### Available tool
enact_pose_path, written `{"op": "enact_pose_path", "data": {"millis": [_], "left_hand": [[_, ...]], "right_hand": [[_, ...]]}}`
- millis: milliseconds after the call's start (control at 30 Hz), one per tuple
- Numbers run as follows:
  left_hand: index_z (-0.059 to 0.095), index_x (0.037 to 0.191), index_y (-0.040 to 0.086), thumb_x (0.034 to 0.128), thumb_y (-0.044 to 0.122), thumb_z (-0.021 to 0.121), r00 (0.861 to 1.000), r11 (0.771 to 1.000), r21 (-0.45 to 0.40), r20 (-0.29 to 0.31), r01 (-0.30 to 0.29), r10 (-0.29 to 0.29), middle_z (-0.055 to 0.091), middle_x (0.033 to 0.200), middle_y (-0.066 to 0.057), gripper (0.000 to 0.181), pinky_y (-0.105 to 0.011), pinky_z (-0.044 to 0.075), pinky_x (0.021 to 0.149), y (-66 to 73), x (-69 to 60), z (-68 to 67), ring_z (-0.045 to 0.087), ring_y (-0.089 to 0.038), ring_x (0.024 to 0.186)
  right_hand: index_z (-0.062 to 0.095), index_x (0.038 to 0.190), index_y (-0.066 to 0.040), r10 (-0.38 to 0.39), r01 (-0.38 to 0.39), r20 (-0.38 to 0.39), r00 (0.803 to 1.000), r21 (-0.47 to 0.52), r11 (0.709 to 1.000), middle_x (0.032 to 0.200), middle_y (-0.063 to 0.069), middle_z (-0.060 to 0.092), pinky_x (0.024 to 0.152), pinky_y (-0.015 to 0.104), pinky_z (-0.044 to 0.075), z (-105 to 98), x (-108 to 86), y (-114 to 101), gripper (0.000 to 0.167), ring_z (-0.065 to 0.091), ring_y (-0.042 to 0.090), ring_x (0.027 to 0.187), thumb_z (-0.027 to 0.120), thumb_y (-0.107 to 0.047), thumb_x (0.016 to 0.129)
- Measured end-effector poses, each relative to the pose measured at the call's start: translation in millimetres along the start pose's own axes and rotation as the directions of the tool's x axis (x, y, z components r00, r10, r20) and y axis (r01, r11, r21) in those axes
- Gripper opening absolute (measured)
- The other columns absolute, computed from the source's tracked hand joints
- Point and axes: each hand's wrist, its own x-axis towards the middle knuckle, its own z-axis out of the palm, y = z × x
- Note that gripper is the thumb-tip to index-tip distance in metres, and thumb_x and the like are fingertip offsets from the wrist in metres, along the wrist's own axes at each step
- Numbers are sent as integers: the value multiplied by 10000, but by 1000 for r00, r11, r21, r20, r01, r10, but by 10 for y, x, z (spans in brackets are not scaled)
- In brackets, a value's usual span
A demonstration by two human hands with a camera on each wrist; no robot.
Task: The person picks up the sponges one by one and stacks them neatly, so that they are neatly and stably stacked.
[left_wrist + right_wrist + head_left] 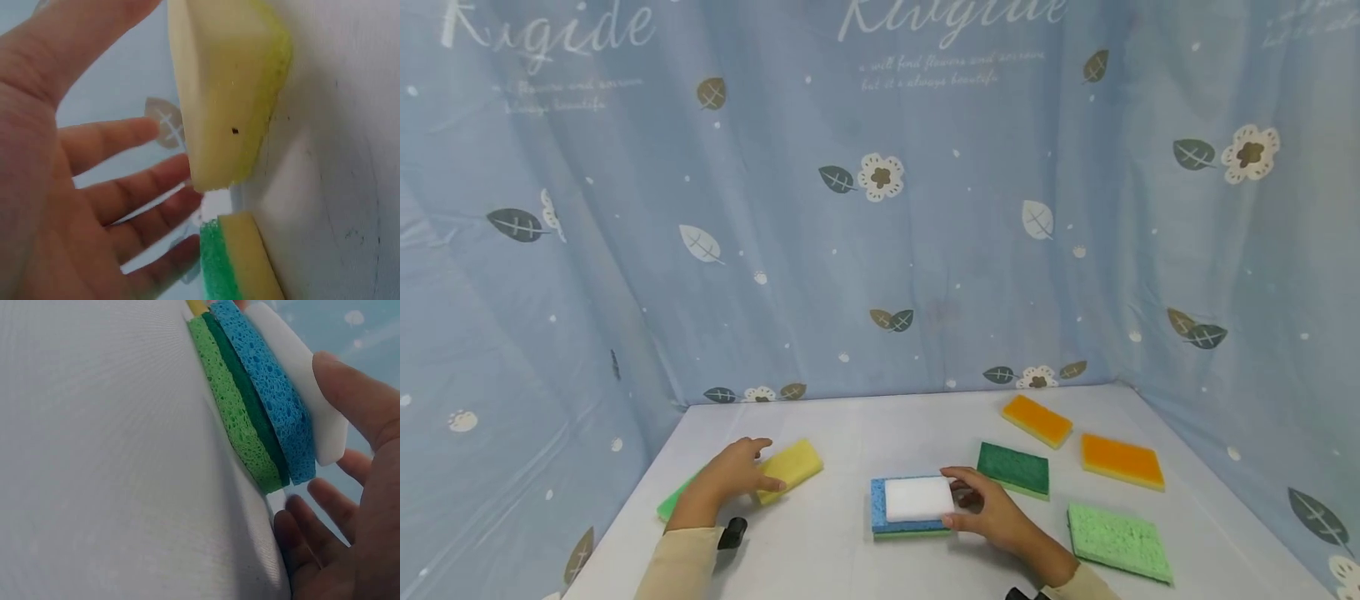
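Note:
My left hand [730,477] is at a yellow sponge [792,470], its fingers extended over the left end and the thumb beside the near edge. In the left wrist view the fingers are spread around the yellow sponge [228,100] without curling round it. My right hand [992,510] holds the right end of a white sponge block [919,498] between thumb and index finger. This block lies on a blue sponge [878,507], which rests on a green sponge [234,406] with a dark green layer. The other right fingers hang loosely beside the stack.
A green-and-yellow sponge [672,500] lies partly behind the left forearm. On the right are a dark green sponge [1013,468], two orange sponges, one farther back [1037,420] and one nearer [1122,461], and a light green sponge [1118,540]. A blue patterned curtain [820,275] surrounds the white table [820,567].

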Motion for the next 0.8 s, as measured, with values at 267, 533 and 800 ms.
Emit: {"op": "enact_pose_path", "data": {"millis": [267, 533, 800], "left_hand": [[564, 1317, -16, 583, 375, 931, 997, 1000, -13, 76, -12, 13, 630, 1162, -169, 908, -529, 440, 928, 19, -17, 23, 575, -362, 1083], [509, 1360, -18, 572, 256, 946, 999, 998, -54, 28, -20, 22, 594, 1228, -181, 942, -532, 414, 968, 67, -15, 44, 546, -357, 1129], [583, 1242, 2, 613, 274, 929, 993, 991, -70, -55, -110, 106, 616, 1139, -54, 768, -442, 453, 916, 268, 10, 16, 569, -214, 997]], "right_hand": [[487, 1395, -24, -37, 37, 0, 999, 108, 993, 1414, 162, 466, 994, 367, 444, -1, -7, -12, 640, 480, 315, 1252, 776, -184, 847], [483, 1399, -22, -46, 42, 31, 998, 117, 992, 1399, 151, 482, 986, 312, 445, 5, -18, -6, 616, 518, 217, 1212, 754, -175, 868], [476, 1390, 18, -107, 104, 30, 994, 95, 990, 1395, 194, 480, 965, 356, 467, 2, 8, 38, 533, 526, 259, 1198, 679, -158, 930]]}}
